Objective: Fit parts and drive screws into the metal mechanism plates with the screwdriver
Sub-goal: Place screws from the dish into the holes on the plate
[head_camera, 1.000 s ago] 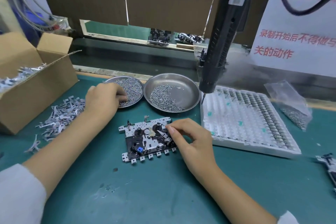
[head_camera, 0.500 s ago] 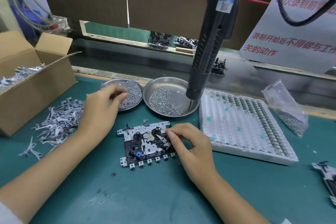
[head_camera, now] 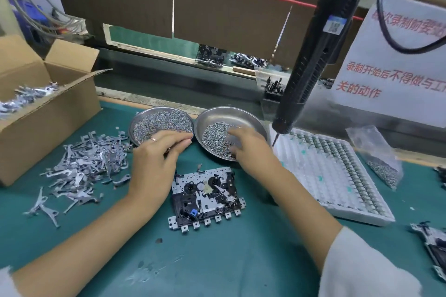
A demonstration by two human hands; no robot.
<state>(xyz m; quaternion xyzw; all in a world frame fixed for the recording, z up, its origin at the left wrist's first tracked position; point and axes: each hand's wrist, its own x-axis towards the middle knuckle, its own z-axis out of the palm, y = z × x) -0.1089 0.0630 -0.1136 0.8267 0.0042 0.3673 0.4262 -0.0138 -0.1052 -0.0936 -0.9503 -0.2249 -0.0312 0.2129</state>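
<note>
Head view, change: right hand [head_camera: 248,146] had left the silver-and-black metal mechanism plate [head_camera: 206,196], where it was pinching half a second earlier, and reached into the right-hand round steel dish of screws [head_camera: 218,119]. Left hand [head_camera: 156,152] had drawn back from the left-hand round steel dish of small screws [head_camera: 159,120] to its near rim.
Left hand state: fingers curled together near the thumb; a screw between them is likely, but too blurred to confirm.
Right hand state: fingers bent down into the screw pile; blurred, so I could not tell whether they held one.
Meaning for task: judged as the fetch-a-screw step; the plate lay untouched on the green mat [head_camera: 217,260], between the forearms.
Screwdriver: black electric screwdriver [head_camera: 311,65] hung above the white foam tray [head_camera: 333,176], unheld.
Edges and room: dishes touched rim to rim; the grey stamped metal levers [head_camera: 82,169] lay scattered left of the plate by the cardboard box [head_camera: 45,113]; open mat lay on the near side of the plate.
</note>
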